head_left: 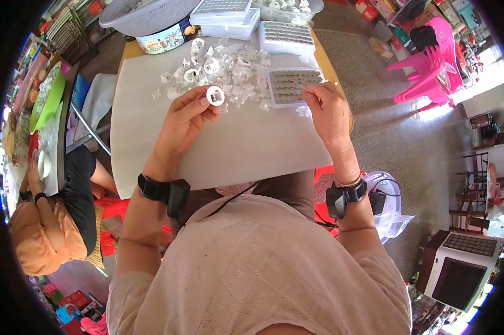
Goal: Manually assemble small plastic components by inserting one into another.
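Observation:
Between the thumb and fingers of my left hand (188, 116) is a round white plastic part (214, 103), its face turned up and a squarish opening showing in it. My right hand (330, 111) is at the right edge of a shallow clear tray (285, 105) that holds rows of small grey metal-looking pieces. Thumb and forefinger there are pinched together; whatever may be between them is too small to make out. Beyond my hands lies a loose heap of small white and translucent plastic parts (238, 72), some of them round.
Stacked trays of small pieces (286, 38), clear lidded boxes (224, 28), a tub (162, 41), a grey basket (151, 17) and a bowl of white parts (313, 8) line the far edge. A seated person (56, 229) works at left. A pink chair (430, 67) stands right.

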{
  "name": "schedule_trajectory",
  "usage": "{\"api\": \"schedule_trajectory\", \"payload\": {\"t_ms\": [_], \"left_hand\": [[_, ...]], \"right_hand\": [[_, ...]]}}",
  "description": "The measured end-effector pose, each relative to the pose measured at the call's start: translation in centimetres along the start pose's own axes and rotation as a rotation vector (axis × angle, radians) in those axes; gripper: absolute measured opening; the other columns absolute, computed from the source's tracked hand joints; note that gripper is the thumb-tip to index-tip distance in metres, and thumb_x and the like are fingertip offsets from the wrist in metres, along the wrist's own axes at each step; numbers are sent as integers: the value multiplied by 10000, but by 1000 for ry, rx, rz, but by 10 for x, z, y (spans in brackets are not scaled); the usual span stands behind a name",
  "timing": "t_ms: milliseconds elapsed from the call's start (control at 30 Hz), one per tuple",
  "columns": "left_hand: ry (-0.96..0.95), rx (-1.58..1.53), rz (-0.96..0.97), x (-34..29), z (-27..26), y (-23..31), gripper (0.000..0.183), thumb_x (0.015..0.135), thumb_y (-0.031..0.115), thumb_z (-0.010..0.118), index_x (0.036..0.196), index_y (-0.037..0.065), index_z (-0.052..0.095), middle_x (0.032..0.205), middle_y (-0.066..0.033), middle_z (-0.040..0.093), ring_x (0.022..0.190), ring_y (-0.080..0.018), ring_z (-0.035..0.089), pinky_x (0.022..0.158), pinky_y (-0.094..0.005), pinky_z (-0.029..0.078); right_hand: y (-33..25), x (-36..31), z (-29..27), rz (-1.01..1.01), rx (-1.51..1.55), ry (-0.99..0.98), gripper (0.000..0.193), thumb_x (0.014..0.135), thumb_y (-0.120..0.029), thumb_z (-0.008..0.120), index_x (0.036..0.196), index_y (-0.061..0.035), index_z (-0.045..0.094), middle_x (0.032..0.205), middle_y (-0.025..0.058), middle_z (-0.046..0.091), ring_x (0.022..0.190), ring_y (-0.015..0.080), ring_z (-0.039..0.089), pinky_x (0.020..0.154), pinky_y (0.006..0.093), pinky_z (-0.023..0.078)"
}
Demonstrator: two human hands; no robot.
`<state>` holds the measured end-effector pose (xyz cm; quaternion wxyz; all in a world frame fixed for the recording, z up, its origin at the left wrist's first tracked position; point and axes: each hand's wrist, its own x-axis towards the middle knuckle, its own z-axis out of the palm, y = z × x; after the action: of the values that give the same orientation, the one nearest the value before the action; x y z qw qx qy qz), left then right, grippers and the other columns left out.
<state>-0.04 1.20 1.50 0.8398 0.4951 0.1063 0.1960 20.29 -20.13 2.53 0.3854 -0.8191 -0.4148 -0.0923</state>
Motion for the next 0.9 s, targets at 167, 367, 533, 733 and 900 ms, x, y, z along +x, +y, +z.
{"api": "schedule_trajectory", "payload": {"t_ms": [167, 367, 533, 733, 900], "left_hand": [[-24, 19, -51, 0, 3, -2, 309, 904, 101, 547, 1182, -33, 532, 957, -71, 623, 815, -132, 598, 706, -244, 487], [-113, -15, -94, 1, -1, -5, 281, 916, 89, 539, 1174, -22, 549, 945, -67, 626, 839, -136, 616, 728, -261, 510], [-129, -8, -89, 0, -3, -4, 294, 918, 99, 541, 1189, -18, 543, 989, -75, 622, 851, -143, 615, 755, -269, 515], [-170, -75, -120, -1, -4, -4, 307, 920, 104, 544, 1200, -20, 537, 1042, -74, 611, 877, -144, 611, 783, -272, 511], [-212, -51, -152, -2, 2, -3, 318, 919, 120, 556, 1206, -15, 537, 1045, -59, 609, 892, -135, 606, 797, -265, 503]], "right_hand": [[6, -3, 4, -90, -93, -49, 88, 776, -113, 655, 850, -80, 690, 827, 77, 596, 831, 277, 591, 719, 383, 479], [8, 0, 7, -84, -85, -72, 103, 777, -102, 647, 868, -82, 689, 826, 79, 592, 841, 286, 585, 730, 389, 475], [5, 5, 10, -112, -67, -75, 92, 780, -64, 630, 862, -58, 673, 788, 91, 603, 766, 268, 602, 686, 361, 489], [-59, -2, 15, 69, 481, -159, 88, 785, -27, 650, 869, -6, 638, 738, 56, 637, 672, 105, 599, 608, 246, 477], [-90, -5, 40, -16, 638, -186, 88, 759, -3, 669, 840, -19, 637, 747, 54, 617, 645, 112, 575, 583, 244, 456]]}}
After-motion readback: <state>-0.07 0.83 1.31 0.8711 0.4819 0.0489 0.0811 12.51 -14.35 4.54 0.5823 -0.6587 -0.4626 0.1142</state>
